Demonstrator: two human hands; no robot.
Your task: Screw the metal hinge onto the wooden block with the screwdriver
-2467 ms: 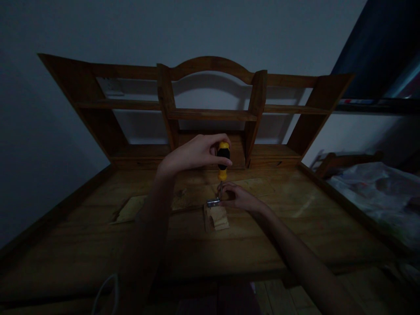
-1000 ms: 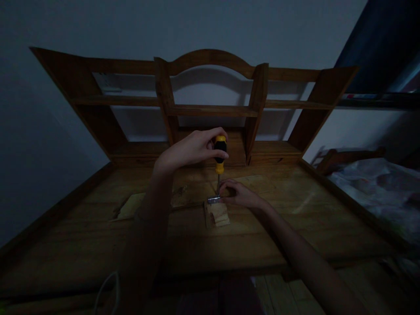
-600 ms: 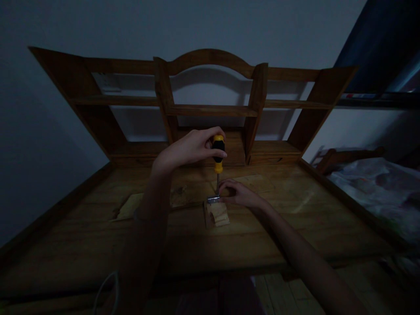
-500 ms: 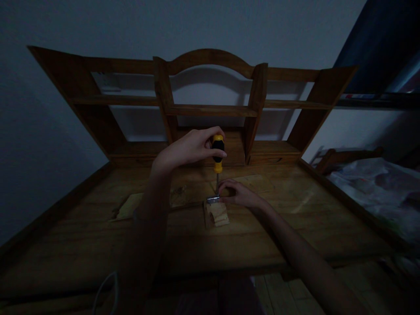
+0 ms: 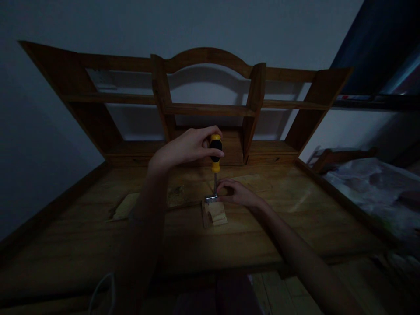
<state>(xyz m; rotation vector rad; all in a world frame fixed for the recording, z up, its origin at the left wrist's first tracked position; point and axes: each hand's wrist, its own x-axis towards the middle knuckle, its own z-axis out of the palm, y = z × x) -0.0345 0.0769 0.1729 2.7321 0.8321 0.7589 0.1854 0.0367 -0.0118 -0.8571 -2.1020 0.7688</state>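
In the head view my left hand (image 5: pixel 190 148) is closed around the black and yellow handle of a screwdriver (image 5: pixel 215 148), which stands upright with its shaft pointing down. Its tip meets a small shiny metal piece (image 5: pixel 211 198), whose exact kind I cannot make out. My right hand (image 5: pixel 239 193) pinches the right end of this metal piece, close to the screwdriver's shaft. Just below it, a curled, pale yellowish strip (image 5: pixel 218 214) lies on the wooden desk (image 5: pixel 262 238). The fingertips of my right hand partly hide the contact point.
A wooden shelf unit (image 5: pixel 210 109) rises along the back of the desk against the wall. Another pale flat patch (image 5: pixel 127 205) is on the desk at left, partly behind my left forearm. Clear plastic-wrapped items (image 5: pixel 370 183) lie beyond the right edge. The room is dim.
The whole view has shifted slightly, so everything sits a little further left. Both hands keep the same hold on the screwdriver and the metal piece.
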